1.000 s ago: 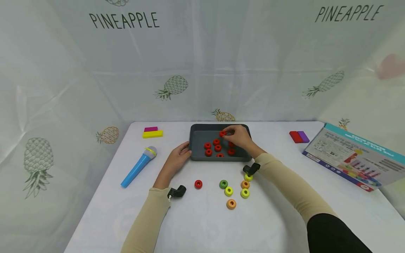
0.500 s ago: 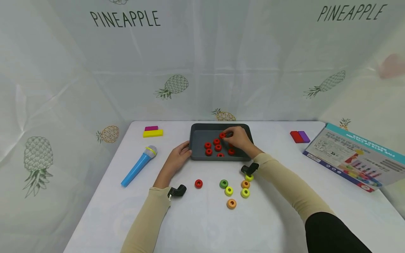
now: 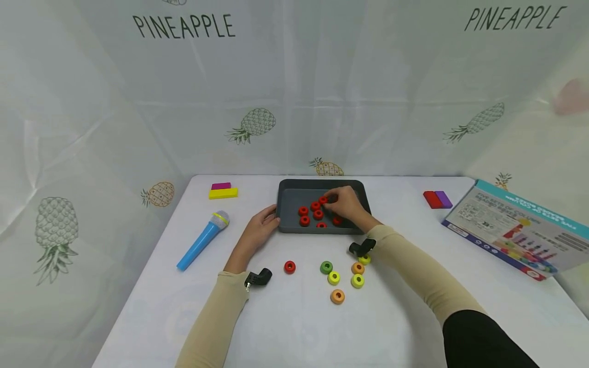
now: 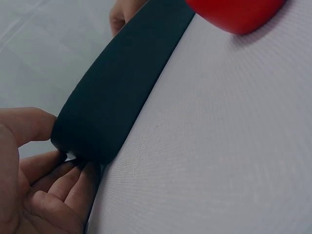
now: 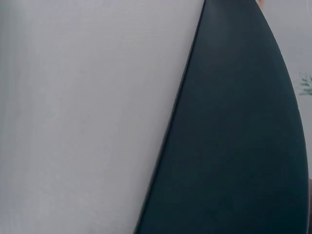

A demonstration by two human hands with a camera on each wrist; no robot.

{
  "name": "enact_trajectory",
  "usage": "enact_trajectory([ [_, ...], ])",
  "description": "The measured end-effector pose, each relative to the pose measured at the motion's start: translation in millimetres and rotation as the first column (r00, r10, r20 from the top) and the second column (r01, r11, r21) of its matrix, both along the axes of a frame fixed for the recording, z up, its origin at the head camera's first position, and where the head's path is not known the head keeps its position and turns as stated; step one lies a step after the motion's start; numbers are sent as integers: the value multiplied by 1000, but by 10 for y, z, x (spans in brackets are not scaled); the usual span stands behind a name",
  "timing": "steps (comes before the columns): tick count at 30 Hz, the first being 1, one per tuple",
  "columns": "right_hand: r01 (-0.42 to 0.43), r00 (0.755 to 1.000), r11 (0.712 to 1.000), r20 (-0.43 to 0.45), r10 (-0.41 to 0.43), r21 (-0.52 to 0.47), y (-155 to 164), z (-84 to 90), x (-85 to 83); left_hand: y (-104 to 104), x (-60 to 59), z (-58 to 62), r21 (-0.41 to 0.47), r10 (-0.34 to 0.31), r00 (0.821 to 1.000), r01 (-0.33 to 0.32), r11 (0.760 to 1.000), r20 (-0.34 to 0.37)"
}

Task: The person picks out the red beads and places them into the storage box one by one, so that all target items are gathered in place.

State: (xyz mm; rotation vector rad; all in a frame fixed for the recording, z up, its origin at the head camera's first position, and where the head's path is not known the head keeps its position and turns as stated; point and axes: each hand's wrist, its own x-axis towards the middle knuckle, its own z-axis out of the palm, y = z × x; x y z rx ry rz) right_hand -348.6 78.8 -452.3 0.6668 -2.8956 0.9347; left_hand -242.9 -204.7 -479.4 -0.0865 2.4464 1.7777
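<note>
A dark grey tray lies at the back middle of the table, with several red ring beads inside. My left hand holds its left side; in the left wrist view the thumb touches the rim at a corner and the fingers curl against the wall below. Over the tray's right half, my right hand pinches one red ring bead between thumb and fingertips, close behind the other beads. The right wrist view is filled by the tray's outer wall and the white tabletop, hiding the right fingers.
In front of the tray lie a single red bead, a green bead and several yellow and orange beads. A blue toy microphone and coloured blocks are on the left. More blocks and a printed box stand right.
My right hand has lowered slightly toward the tray's near side, bringing its red bead closer to the others. The left hand stays at the tray's edge.
</note>
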Motion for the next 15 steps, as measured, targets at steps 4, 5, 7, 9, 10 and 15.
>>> enact_trajectory([
  [4, -3, 1000, 1000, -18, 3, -7, 6, -3, -6, -1, -7, 1, -10, 4, 1000, -4, 1000, 2],
  [5, -4, 1000, 1000, -17, 4, -9, 5, -5, -12, -3, -9, 0, -11, 4, 1000, -4, 1000, 1],
  [7, -4, 1000, 1000, -14, 4, -12, 2, -8, -21, -10, -13, -5, -9, 2, 1000, -2, 1000, -5],
  [9, -4, 1000, 1000, -14, 3, -12, -1, -8, -26, -15, -14, -14, -8, -1, 1000, 1, 1000, -7],
  [10, -3, 1000, 1000, -11, 2, -14, -1, -5, -25, -14, -13, -17, -7, -3, 1000, 3, 1000, -9],
  [15, -15, 1000, 1000, -3, 15, -26, -1, 26, -10, -9, -15, -37, 6, -6, 1000, 6, 1000, -7],
])
